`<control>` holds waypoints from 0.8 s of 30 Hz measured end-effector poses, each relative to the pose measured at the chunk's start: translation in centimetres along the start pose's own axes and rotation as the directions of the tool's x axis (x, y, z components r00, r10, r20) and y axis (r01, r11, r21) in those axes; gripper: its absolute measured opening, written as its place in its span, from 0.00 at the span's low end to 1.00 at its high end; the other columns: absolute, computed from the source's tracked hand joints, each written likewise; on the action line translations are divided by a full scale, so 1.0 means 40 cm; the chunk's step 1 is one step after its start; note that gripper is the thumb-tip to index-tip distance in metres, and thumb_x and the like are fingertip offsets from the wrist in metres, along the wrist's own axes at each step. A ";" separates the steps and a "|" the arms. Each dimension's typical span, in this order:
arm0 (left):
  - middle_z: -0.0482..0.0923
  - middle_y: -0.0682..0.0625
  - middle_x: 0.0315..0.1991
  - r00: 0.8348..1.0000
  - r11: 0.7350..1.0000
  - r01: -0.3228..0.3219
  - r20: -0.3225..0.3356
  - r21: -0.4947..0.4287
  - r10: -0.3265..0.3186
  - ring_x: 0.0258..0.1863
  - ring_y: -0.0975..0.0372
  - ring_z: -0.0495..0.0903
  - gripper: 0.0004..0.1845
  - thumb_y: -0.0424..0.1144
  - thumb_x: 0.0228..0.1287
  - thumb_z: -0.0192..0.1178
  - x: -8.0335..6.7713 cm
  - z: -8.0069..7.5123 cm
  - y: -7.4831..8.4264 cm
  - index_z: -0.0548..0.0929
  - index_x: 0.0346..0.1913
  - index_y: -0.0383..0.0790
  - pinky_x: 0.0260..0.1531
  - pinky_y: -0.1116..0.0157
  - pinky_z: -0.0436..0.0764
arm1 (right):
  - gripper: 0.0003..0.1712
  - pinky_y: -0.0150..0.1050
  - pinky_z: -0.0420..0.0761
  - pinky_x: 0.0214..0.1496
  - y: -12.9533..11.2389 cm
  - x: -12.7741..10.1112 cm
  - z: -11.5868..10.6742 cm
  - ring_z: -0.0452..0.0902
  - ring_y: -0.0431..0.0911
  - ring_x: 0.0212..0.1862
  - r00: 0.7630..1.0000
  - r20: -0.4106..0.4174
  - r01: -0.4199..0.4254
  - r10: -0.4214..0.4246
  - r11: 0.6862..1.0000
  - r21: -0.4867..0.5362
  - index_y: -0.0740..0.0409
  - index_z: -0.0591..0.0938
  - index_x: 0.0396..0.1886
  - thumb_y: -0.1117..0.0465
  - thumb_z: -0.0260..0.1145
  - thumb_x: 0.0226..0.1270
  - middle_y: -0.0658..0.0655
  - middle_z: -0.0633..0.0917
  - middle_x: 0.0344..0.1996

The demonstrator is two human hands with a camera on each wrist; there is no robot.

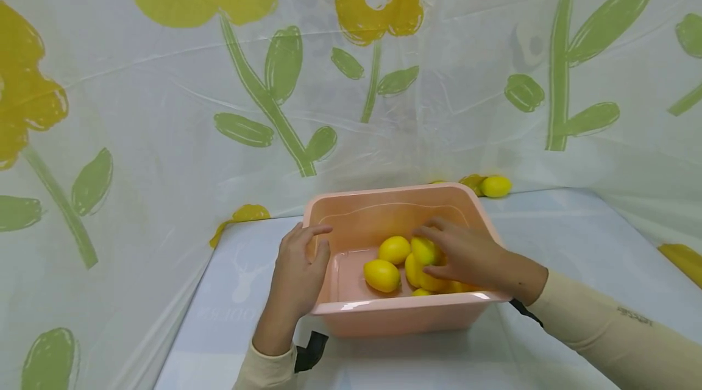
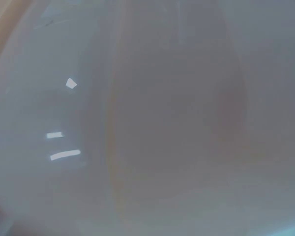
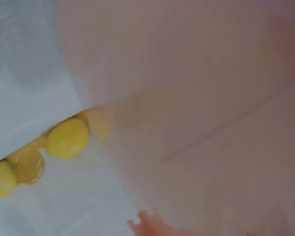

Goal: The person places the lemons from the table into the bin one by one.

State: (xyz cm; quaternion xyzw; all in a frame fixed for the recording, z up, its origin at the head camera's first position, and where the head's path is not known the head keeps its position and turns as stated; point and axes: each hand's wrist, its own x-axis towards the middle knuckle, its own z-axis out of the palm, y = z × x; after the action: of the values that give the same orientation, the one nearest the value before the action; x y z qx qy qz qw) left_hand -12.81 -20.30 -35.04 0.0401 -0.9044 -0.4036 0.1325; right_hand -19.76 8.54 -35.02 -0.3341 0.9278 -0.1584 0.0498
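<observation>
A pink plastic basin (image 1: 395,317) stands on the table with several yellow lemons inside. Two of them, one lemon (image 1: 382,275) and another lemon (image 1: 395,250), lie on its floor near the middle. Over the pile at the basin's right side, my right hand (image 1: 466,256) holds a lemon (image 1: 425,250) between thumb and fingers. My left hand (image 1: 298,271) is at the basin's left rim, its fingers loosely bent and holding no lemon. Whether it touches the rim cannot be told. The left wrist view is filled by a blurred, shiny surface (image 2: 177,123).
Behind the basin, a lemon (image 1: 496,186) lies at the table's far edge; the right wrist view shows one lemon (image 3: 68,137) and another lemon (image 3: 2,179) there. A flower-printed sheet (image 1: 439,134) hangs behind the pale table (image 1: 554,244).
</observation>
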 end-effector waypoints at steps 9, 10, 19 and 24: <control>0.76 0.47 0.65 1.000 1.000 -0.012 -0.002 0.011 0.012 0.78 0.50 0.56 0.16 0.43 0.72 0.52 0.003 0.000 -0.003 0.83 0.57 0.47 0.71 0.37 0.59 | 0.36 0.48 0.82 0.59 -0.004 0.020 0.011 0.80 0.48 0.55 0.996 0.063 0.060 -0.060 0.998 0.011 0.47 0.73 0.70 0.51 0.73 0.63 0.53 0.72 0.67; 0.76 0.47 0.65 1.000 1.000 -0.011 -0.003 0.011 0.011 0.78 0.50 0.56 0.17 0.43 0.72 0.52 0.003 0.000 -0.003 0.83 0.57 0.47 0.71 0.37 0.59 | 0.36 0.49 0.82 0.60 -0.006 0.021 0.010 0.80 0.49 0.55 0.995 0.076 0.066 -0.067 0.998 0.015 0.47 0.73 0.70 0.52 0.72 0.63 0.54 0.72 0.67; 0.76 0.47 0.65 1.000 1.000 -0.004 -0.008 0.011 0.004 0.78 0.49 0.56 0.16 0.41 0.72 0.53 0.002 -0.004 -0.006 0.83 0.58 0.46 0.70 0.36 0.59 | 0.34 0.46 0.80 0.62 -0.020 0.036 0.008 0.79 0.46 0.54 0.984 0.121 0.133 -0.134 0.991 0.020 0.49 0.74 0.69 0.52 0.72 0.64 0.52 0.73 0.64; 0.78 0.46 0.63 0.999 0.999 -0.040 -0.012 -0.015 0.040 0.77 0.48 0.57 0.16 0.40 0.72 0.53 0.004 0.001 -0.003 0.84 0.57 0.45 0.71 0.37 0.59 | 0.36 0.44 0.81 0.62 -0.031 0.051 0.020 0.79 0.45 0.53 0.978 0.164 0.131 -0.128 0.991 -0.003 0.48 0.75 0.68 0.48 0.74 0.61 0.51 0.75 0.63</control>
State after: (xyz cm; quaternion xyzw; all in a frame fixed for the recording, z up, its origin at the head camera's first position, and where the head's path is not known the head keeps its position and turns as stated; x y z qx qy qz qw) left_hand -12.95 -20.40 -35.12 0.0235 -0.9010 -0.4077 0.1463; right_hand -20.42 6.12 -35.36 -0.4060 0.8980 -0.1268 0.1129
